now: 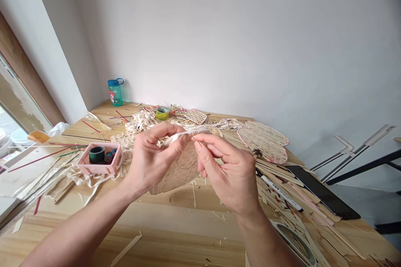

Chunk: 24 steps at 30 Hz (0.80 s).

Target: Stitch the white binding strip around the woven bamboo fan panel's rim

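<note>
My left hand (152, 156) pinches the upper edge of a pale woven bamboo fan (175, 180), where a white fabric strip (171, 138) runs along the rim. The fan hangs below and behind both hands, so much of it is hidden. Close to the left thumb, my right hand (233, 171) has its thumb and forefinger closed on what looks like a thin sewing needle (193, 137), mostly covered by the fingertips. A loose loop of thin brown thread (181, 167) dangles in front of the fan between the hands.
Left stands a pink basket (97, 168) with dark thread spools (97, 155). Behind are a teal bottle (115, 93), yellow-green tape (162, 113) and cloth strips. On the right lie woven pieces (263, 139), bamboo strips, a marker (280, 192), a black phone (324, 192) and a tape roll (294, 244).
</note>
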Tool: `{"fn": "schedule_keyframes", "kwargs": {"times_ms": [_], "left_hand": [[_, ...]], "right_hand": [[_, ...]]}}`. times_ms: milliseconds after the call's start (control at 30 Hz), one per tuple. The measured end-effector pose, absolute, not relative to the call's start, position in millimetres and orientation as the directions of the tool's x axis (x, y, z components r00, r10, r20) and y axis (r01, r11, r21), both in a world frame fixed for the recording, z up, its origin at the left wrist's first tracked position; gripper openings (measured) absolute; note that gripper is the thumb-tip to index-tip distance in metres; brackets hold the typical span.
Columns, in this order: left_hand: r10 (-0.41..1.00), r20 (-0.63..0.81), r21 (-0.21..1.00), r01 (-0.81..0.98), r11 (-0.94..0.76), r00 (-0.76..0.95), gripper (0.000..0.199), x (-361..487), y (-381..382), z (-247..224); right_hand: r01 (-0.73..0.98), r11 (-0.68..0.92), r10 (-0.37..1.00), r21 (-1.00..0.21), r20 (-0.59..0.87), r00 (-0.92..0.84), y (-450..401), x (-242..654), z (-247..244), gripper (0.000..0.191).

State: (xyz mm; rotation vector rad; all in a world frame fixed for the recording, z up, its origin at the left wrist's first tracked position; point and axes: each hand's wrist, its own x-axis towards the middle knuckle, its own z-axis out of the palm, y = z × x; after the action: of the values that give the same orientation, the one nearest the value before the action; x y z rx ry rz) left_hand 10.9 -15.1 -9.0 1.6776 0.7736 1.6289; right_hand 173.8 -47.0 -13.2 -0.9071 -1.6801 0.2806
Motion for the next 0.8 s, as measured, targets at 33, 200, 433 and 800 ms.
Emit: {"fn": "schedule_keyframes", "kwargs": {"times_ms": [33, 200, 433, 800], "left_hand": [[0.787, 0.615, 0.788, -0.024, -0.615, 0.042, 0.009, 11.2, -15.2, -8.7], [0.774, 0.631, 0.775, 0.007, -0.632, 0.046, 0.009, 11.9, -15.3, -8.0], [0.752, 0.658, 0.750, 0.043, -0.660, 0.045, 0.009, 11.2, -15.8, -7.5], [0.394, 0.899, 0.268, 0.468, -0.842, 0.193, 0.004, 9.2, -13.4, -11.6]], "right_hand": [[0.420, 0.671, 0.690, -0.611, 0.722, -0.051, -47.3, 173.7, -13.1, 0.012], [0.425, 0.673, 0.685, -0.606, 0.727, -0.048, -48.2, 173.2, -13.0, 0.013], [0.426, 0.676, 0.681, -0.600, 0.731, -0.051, -48.3, 173.0, -12.0, 0.014], [0.449, 0.649, 0.706, -0.614, 0.706, -0.054, -50.0, 174.6, -10.7, 0.015]]}}
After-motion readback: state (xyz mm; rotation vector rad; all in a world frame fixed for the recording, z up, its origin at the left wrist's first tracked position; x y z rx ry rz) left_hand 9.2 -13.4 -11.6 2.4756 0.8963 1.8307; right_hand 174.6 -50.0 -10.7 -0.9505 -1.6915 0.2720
